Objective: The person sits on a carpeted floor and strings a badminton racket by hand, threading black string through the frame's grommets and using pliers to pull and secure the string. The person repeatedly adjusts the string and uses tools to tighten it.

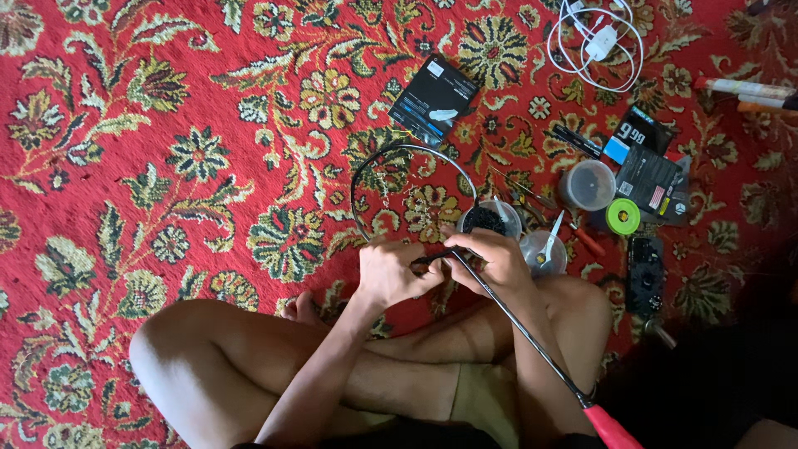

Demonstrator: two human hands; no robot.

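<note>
Setting: a person sat cross-legged on a red floral carpet (166, 125), the work kept over the lap within easy reach.
Racket: a badminton racket frame (411, 150), unstrung, lay with its head on the carpet ahead of the knees; its thin dark shaft (519, 328) ran back across the right leg to a red handle (611, 428) at the bottom edge.
Left hand: the left hand (391, 273) was closed around the throat where head meets shaft, seemingly to steady it.
Right hand: the right hand (495, 256) was pinched together on the same joint from the other side, fingertips touching the left's.
Small parts: a round tub of dark bits (486, 220) sat just beyond the right hand, with a clear tub holding scissors (544, 249) beside it, close enough to reach.
Farther off: a clear lidded tub (586, 185), a green roll (623, 216), dark packets (644, 175), a black card packet (434, 100) and a white charger cable (598, 41) lay spread on the carpet.
</note>
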